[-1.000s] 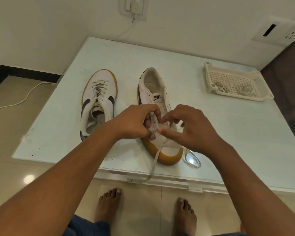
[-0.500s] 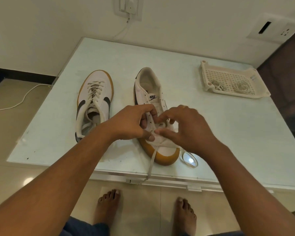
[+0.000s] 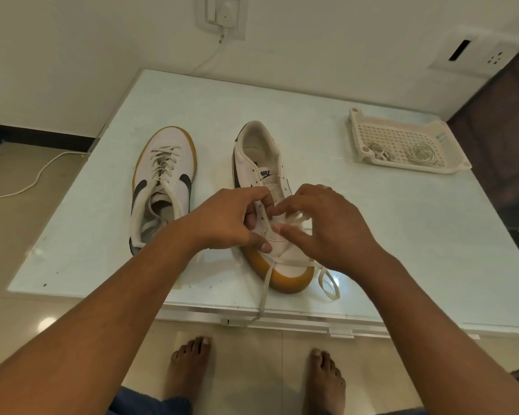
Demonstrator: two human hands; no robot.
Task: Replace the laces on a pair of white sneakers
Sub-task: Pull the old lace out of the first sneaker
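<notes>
Two white sneakers with gum soles lie on a pale glass table [image 3: 402, 235]. The left sneaker [image 3: 165, 181] is fully laced, toe pointing away. The right sneaker [image 3: 261, 172] points its toe at me, with a white lace [image 3: 265, 290] threaded low down, one end hanging over the table's front edge and a loop lying right of the toe. My left hand [image 3: 231, 220] grips the sneaker's left eyelet flap, thumb on the toe box. My right hand [image 3: 327, 226] pinches the lace over the eyelets; its fingertips hide part of the lace.
A white perforated plastic tray [image 3: 450, 163] at the back right holds coiled laces [image 3: 420, 152]. A wall socket [image 3: 222, 16] with a cable sits above the table's far edge. My bare feet [image 3: 189, 369] stand on the tiled floor below the front edge. A dark chair is at right.
Both hands stay on the right sneaker; my right fingers have shifted slightly over the eyelets. The camera has tilted a little, nothing else has moved.
</notes>
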